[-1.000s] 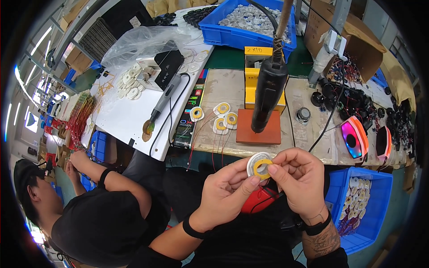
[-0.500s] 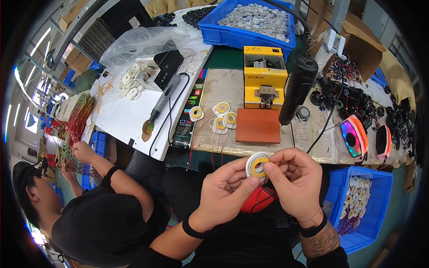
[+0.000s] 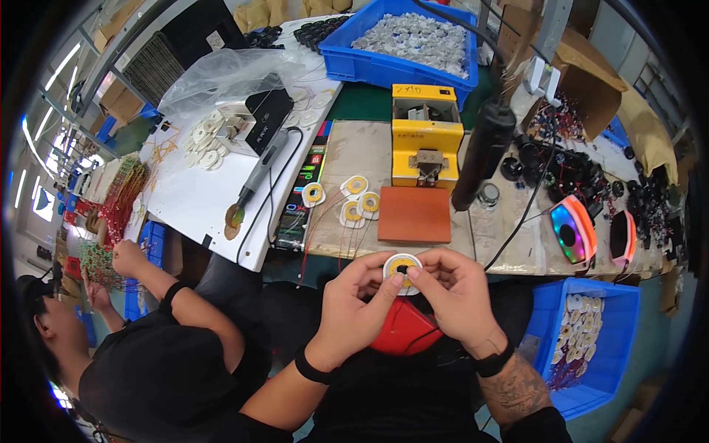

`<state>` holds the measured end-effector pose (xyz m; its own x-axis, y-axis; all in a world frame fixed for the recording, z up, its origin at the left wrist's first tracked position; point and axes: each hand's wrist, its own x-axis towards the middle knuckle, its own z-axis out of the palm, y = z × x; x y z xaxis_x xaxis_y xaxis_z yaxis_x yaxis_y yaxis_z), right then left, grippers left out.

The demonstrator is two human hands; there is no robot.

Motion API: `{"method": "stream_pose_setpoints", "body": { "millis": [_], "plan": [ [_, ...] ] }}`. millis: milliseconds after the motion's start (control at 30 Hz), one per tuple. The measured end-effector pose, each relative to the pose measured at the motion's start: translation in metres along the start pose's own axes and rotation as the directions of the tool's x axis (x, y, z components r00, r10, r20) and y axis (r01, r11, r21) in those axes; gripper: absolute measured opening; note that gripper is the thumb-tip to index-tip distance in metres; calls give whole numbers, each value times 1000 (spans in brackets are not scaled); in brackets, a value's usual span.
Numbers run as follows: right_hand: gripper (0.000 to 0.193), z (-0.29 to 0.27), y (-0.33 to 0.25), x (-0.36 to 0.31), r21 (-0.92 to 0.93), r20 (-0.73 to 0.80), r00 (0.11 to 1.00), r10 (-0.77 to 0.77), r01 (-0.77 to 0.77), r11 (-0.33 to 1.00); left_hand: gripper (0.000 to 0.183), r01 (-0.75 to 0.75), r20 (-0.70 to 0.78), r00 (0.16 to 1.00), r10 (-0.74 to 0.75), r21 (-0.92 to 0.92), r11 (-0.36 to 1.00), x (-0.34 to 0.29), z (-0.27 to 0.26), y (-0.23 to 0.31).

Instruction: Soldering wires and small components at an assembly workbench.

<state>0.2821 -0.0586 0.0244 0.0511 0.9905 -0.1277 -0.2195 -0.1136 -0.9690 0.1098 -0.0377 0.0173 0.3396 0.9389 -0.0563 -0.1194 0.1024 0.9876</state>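
Between my two hands, over my lap and just in front of the bench edge, is a small white disc with a yellow ring [image 3: 402, 259] and a hole in its middle. My left hand [image 3: 360, 301] pinches its left side, thumb on the face. The thumb and fingers of my right hand [image 3: 459, 299] grip its right side. Fingers hide the disc's edges and underside. A red object [image 3: 401, 330] lies below the hands; its kind I cannot make out. Several similar discs [image 3: 352, 213] with thin wires lie on the bench beyond, left of an orange-brown block [image 3: 414, 215].
A yellow machine [image 3: 426, 144] stands behind the block, and a black handheld tool [image 3: 484, 155] hangs beside it. A soldering iron [image 3: 260, 177] rests at left. A blue bin [image 3: 543, 354] of discs is at lower right. A co-worker [image 3: 159, 369] sits close on my left.
The disc has turned from a tilt to face up more squarely. Both hands have shifted slightly left with it, and the whole view has moved a little.
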Motion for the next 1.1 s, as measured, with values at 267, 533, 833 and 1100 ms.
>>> {"method": "stream_pose_setpoints", "body": {
  "millis": [267, 533, 833, 1100],
  "plan": [
    [25, -12, 14, 21, -96, -70, 998, -3, -4, 995, 21, -292, -48, 939, 340, 408, 865, 29, 0, -26],
    [64, -25, -24, 92, -516, 16, 776, -631, 547, 659, 19, -469, 64, 827, 558, 626, 623, 93, -6, -51],
    [48, -27, -51, 127, 34, -6, 767, -642, 642, 766, 22, -525, 134, 695, 706, 766, 371, 113, -16, -76],
    [100, -15, -38, 175, 9, -93, 802, -589, 593, 805, 25, -484, 179, 719, 671, 822, 299, 114, -16, -84]
  ]
}}
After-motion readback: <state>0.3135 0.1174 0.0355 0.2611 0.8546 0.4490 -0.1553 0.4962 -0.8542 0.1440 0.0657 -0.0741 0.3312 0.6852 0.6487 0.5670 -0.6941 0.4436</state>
